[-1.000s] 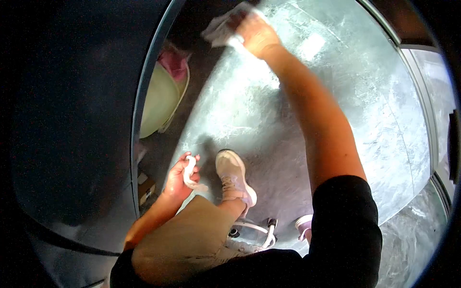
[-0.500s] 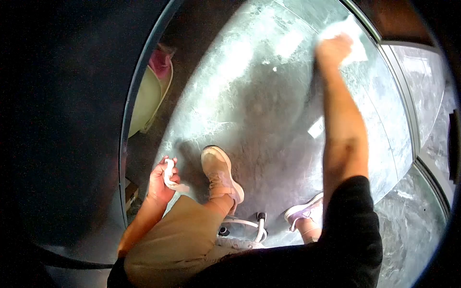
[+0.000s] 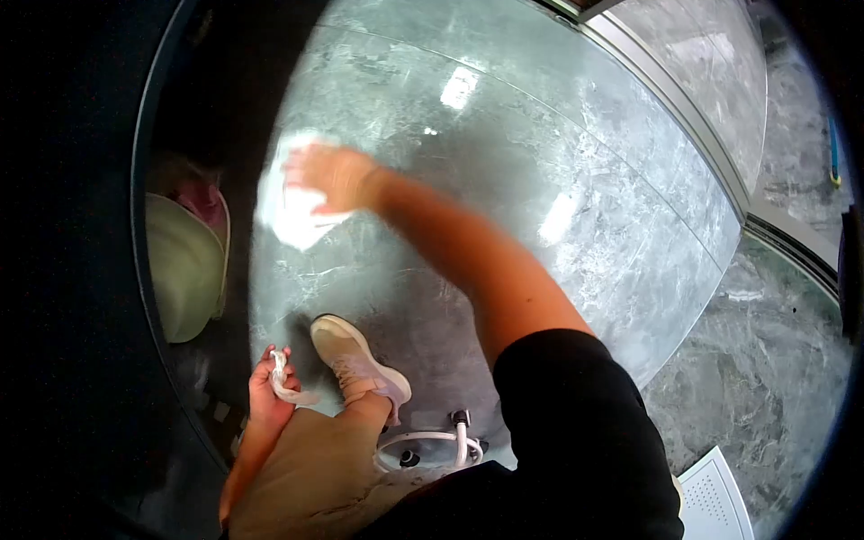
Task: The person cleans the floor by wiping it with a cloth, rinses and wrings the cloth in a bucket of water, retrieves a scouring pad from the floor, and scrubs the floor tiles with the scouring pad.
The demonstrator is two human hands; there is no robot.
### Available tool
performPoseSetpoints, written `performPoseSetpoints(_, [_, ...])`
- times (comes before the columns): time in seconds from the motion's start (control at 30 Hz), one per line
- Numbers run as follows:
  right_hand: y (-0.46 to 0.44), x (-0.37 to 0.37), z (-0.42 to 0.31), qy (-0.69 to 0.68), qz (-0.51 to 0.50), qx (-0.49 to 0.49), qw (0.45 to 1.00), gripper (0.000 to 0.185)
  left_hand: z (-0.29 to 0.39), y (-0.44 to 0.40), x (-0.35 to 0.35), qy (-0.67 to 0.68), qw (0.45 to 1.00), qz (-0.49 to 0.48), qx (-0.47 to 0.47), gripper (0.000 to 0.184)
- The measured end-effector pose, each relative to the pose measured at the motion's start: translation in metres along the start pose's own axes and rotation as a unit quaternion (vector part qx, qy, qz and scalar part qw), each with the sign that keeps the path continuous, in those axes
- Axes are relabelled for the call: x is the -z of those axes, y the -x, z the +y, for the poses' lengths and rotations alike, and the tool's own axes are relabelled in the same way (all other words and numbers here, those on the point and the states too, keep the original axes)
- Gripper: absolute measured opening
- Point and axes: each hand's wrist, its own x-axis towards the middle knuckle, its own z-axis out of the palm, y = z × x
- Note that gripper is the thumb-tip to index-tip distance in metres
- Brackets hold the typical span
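Observation:
My right hand is blurred by motion at the upper left of the floor, its fingers spread over a white cloth. The cloth lies under and beside the palm, close to the dark edge. At the lower left, my left hand is closed around a crumpled, whitish strip whose end hangs toward my knee. A beige shoe on my foot stands just right of that hand.
A pale green basin with a pink cloth stands at the left behind a dark curved edge. White wheeled stool legs are below me. A metal door track crosses the upper right. A white perforated panel lies lower right.
My right hand has swept from the upper right to the left with the white cloth. The view has turned to the right, and my left hand still holds the strip.

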Motion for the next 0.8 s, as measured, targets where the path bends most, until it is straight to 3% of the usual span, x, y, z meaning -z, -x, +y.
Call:
performPoseSetpoints(0.03, [0.009, 0.013, 0.024, -0.035, -0.003, -0.063, 0.997, 0.059, 0.000, -0.002, 0.003, 0.007, 1.000, -0.030, 0.005, 0.028])
performPoseSetpoints(0.07, [0.016, -0.017, 0.062, 0.040, 0.124, -0.077, 0.988, 0.057, -0.002, 0.000, -0.004, 0.009, 1.000, 0.019, 0.001, 0.027])
performPoseSetpoints(0.1, [0.025, 0.016, 0.079, 0.088, 0.049, -0.144, 0.984, 0.057, -0.001, 0.000, -0.005, 0.007, 1.000, 0.023, -0.002, 0.027])
performPoseSetpoints(0.17, [0.062, 0.050, 0.112, 0.032, 0.096, -0.313, 0.944, 0.060, 0.003, -0.001, -0.002, 0.004, 1.000, 0.028, -0.005, 0.027])
performPoseSetpoints(0.2, [0.080, 0.034, 0.162, 0.120, 0.142, -0.311, 0.932, 0.062, 0.005, -0.001, -0.001, 0.009, 1.000, 0.013, -0.011, 0.027])
performPoseSetpoints(0.23, [0.110, 0.068, 0.157, 0.106, 0.181, -0.373, 0.904, 0.051, 0.005, -0.002, -0.001, 0.016, 1.000, -0.003, -0.017, 0.026])
performPoseSetpoints(0.27, [0.137, 0.075, 0.172, 0.126, 0.253, -0.394, 0.875, 0.054, 0.004, -0.002, -0.003, 0.017, 1.000, -0.005, -0.016, 0.026])
performPoseSetpoints(0.3, [0.171, 0.061, 0.202, 0.242, 0.288, -0.399, 0.836, 0.046, 0.005, -0.001, -0.005, 0.015, 1.000, 0.009, -0.025, 0.026])
performPoseSetpoints(0.33, [0.193, 0.094, 0.183, 0.276, 0.138, -0.465, 0.830, 0.064, 0.005, -0.001, -0.005, 0.015, 0.999, 0.023, -0.033, 0.025])
performPoseSetpoints(0.37, [0.237, 0.071, 0.214, 0.308, 0.224, -0.445, 0.811, 0.064, 0.005, 0.000, -0.004, 0.015, 0.999, 0.024, -0.032, 0.025])
performPoseSetpoints(0.47, [0.313, 0.079, 0.174, 0.267, 0.193, -0.575, 0.749, 0.059, 0.007, -0.002, -0.001, 0.017, 0.999, 0.015, -0.033, 0.025])
performPoseSetpoints(0.53, [0.360, 0.066, 0.144, 0.204, 0.248, -0.637, 0.700, 0.059, 0.007, -0.003, 0.002, 0.024, 0.999, 0.011, -0.029, 0.025])
performPoseSetpoints(0.6, [0.387, 0.052, 0.120, 0.231, 0.243, -0.702, 0.628, 0.058, 0.007, -0.005, 0.011, 0.032, 0.999, 0.007, -0.027, 0.025])
performPoseSetpoints(0.63, [0.384, 0.048, 0.121, 0.232, 0.243, -0.699, 0.631, 0.058, 0.010, -0.005, 0.018, 0.025, 0.999, 0.007, -0.025, 0.026])
performPoseSetpoints(0.7, [0.377, 0.033, 0.130, 0.273, 0.212, -0.773, 0.532, 0.059, 0.007, -0.003, 0.025, 0.024, 0.999, 0.016, -0.021, 0.027])
performPoseSetpoints(0.73, [0.358, 0.038, 0.130, 0.115, 0.234, -0.762, 0.593, 0.059, 0.006, -0.002, 0.021, 0.013, 0.999, 0.039, -0.020, 0.029])
performPoseSetpoints(0.8, [0.277, 0.025, 0.115, 0.175, 0.307, -0.626, 0.695, 0.055, 0.006, -0.001, 0.023, -0.001, 0.998, 0.065, -0.018, 0.031])
